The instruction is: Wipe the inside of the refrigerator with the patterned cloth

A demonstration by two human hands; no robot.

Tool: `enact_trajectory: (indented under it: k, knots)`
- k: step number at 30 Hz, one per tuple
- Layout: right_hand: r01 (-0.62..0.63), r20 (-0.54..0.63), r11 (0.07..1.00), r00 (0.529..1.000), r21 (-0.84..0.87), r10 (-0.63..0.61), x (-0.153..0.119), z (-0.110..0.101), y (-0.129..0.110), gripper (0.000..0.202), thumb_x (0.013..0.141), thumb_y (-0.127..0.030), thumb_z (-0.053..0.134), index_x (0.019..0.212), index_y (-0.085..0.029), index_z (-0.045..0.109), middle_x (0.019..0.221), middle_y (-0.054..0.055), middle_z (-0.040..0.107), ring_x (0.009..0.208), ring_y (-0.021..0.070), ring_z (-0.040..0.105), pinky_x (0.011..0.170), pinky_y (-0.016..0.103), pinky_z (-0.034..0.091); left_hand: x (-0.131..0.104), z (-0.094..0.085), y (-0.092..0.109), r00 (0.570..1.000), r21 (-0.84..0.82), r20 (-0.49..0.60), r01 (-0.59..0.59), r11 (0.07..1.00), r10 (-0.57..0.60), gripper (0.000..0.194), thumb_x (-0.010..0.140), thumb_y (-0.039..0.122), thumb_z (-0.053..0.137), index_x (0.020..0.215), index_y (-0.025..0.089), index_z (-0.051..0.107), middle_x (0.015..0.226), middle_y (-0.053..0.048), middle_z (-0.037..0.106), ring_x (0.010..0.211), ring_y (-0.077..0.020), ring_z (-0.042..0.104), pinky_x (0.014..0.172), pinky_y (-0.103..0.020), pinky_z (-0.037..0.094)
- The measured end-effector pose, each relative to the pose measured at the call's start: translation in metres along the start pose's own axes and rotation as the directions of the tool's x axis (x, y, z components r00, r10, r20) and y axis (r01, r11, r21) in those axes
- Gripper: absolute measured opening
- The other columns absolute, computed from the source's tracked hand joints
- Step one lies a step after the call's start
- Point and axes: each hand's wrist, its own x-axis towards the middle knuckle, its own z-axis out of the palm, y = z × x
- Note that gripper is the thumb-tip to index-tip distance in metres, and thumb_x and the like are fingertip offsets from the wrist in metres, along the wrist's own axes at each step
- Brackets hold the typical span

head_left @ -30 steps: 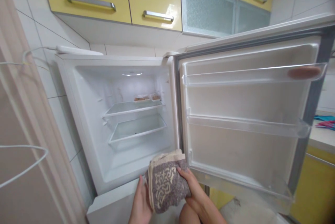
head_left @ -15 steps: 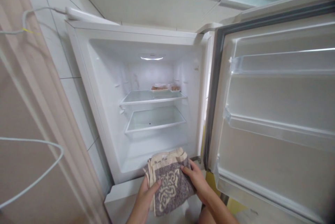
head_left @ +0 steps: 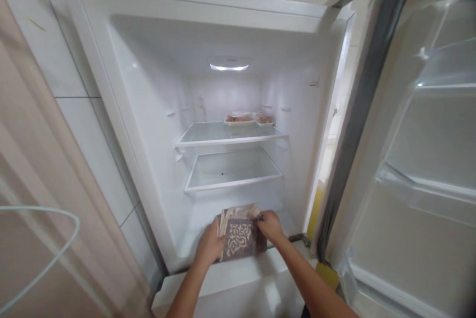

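Observation:
A folded cloth [head_left: 240, 241], purple-brown with a cream pattern and cream border, is held in both my hands at the front of the open refrigerator [head_left: 174, 253]. My left hand [head_left: 211, 243] grips its left edge, thumb on top. My right hand [head_left: 270, 226] pinches the upper right corner. The cloth sits by the lower front opening of the compartment; whether it touches the floor inside I cannot tell. Two glass shelves, an upper one [head_left: 211, 132] and a lower one [head_left: 238, 167], lie behind and above it.
Wrapped food trays [head_left: 240, 120] sit at the back of the upper shelf. On the right the refrigerator door [head_left: 427, 238] stands wide, with clear door bins. A pinkish curtain [head_left: 44, 159] and a pale cable [head_left: 70, 238] are at the left. A lower drawer front [head_left: 238, 283] juts out below.
My hands have carried the cloth forward to the compartment's lower opening. The right hand's grip has shifted to the upper corner. The view has moved closer to the refrigerator.

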Motion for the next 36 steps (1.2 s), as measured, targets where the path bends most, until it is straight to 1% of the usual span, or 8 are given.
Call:
enact_trajectory:
  k: [2,5,12,17,20,24,30,36]
  knots:
    - [0.003,-0.016,1.000,1.000,-0.030,-0.004,0.009,0.007,0.010,0.014,0.052,-0.017,0.070,0.051,-0.024,0.059,0.066,0.005,0.068,0.086,0.0274,0.062,0.092,0.041,0.043,0.006,0.001,-0.011,0.998,0.301,-0.010,-0.059,0.952,0.066,0.050,0.072,0.019,0.065,0.122,0.013,0.064,0.119,-0.019,0.067,0.120,-0.0336,0.060,0.111,-0.046,0.039]
    - [0.016,0.011,1.000,1.000,-0.015,-0.016,0.017,0.016,0.018,0.019,0.056,-0.021,0.071,0.074,-0.025,0.070,0.081,0.004,0.074,0.083,0.0247,0.063,0.087,0.038,0.046,0.013,0.004,-0.020,0.982,0.381,-0.040,-0.155,0.911,0.184,0.049,0.077,0.019,0.058,0.126,0.015,0.062,0.124,-0.017,0.063,0.123,-0.0302,0.057,0.113,-0.042,0.038]
    - [0.064,0.164,0.990,0.983,0.125,-0.084,0.019,0.018,0.012,0.025,0.063,-0.033,0.075,0.086,-0.023,0.073,0.091,0.003,0.077,0.090,0.0256,0.066,0.090,0.039,0.050,0.035,0.010,-0.020,0.986,0.067,-0.014,-0.165,0.984,0.166,0.077,0.069,0.030,0.074,0.140,0.013,0.050,0.141,-0.022,0.059,0.135,-0.0353,0.053,0.117,-0.048,0.036]
    - [-0.221,0.446,0.853,0.895,0.473,-0.016,0.008,0.004,0.004,0.043,0.063,-0.039,0.085,0.100,-0.019,0.072,0.085,0.004,0.078,0.083,0.0240,0.071,0.086,0.038,0.052,0.038,0.008,-0.007,0.994,-0.322,0.094,-0.017,0.946,0.050,0.112,0.062,0.035,0.086,0.155,0.019,0.026,0.123,-0.016,0.073,0.112,-0.0314,0.070,0.107,-0.047,0.048]
    - [-0.327,0.460,0.744,0.888,0.583,0.030,0.007,0.000,0.002,0.051,0.059,-0.039,0.090,0.103,-0.019,0.071,0.086,0.005,0.078,0.081,0.0225,0.072,0.085,0.037,0.053,0.025,0.004,0.007,0.972,-0.518,0.234,0.097,0.850,0.032,0.101,0.068,0.039,0.084,0.153,0.017,0.033,0.112,-0.015,0.077,0.103,-0.0309,0.073,0.098,-0.046,0.054]
    - [-0.313,0.403,0.766,0.912,0.562,0.077,0.001,-0.003,0.001,0.048,0.063,-0.042,0.089,0.101,-0.018,0.071,0.089,0.006,0.079,0.080,0.0211,0.071,0.080,0.033,0.053,-0.002,-0.002,0.012,0.929,-0.604,0.367,0.201,0.771,0.046,0.072,0.069,0.039,0.085,0.133,0.018,0.060,0.124,-0.015,0.075,0.115,-0.0319,0.069,0.101,-0.042,0.054]
    - [-0.298,0.447,0.805,0.893,0.513,0.045,-0.034,-0.020,0.002,0.045,0.069,-0.043,0.085,0.104,-0.019,0.071,0.094,0.006,0.078,0.085,0.0217,0.070,0.082,0.033,0.052,-0.045,0.005,-0.019,0.968,-0.627,0.249,0.147,0.765,0.018,0.075,0.058,0.043,0.091,0.125,0.017,0.068,0.118,-0.014,0.077,0.117,-0.0371,0.068,0.104,-0.047,0.054]
    - [-0.249,0.643,0.950,0.762,0.188,0.072,-0.059,-0.046,0.008,0.034,0.067,-0.037,0.087,0.092,-0.017,0.076,0.076,0.000,0.072,0.069,0.0140,0.059,0.068,0.026,0.044,-0.086,0.012,-0.033,0.969,-0.490,0.242,0.172,0.854,-0.056,0.066,0.055,0.039,0.092,0.115,0.019,0.073,0.121,-0.014,0.076,0.117,-0.0369,0.067,0.109,-0.047,0.050]
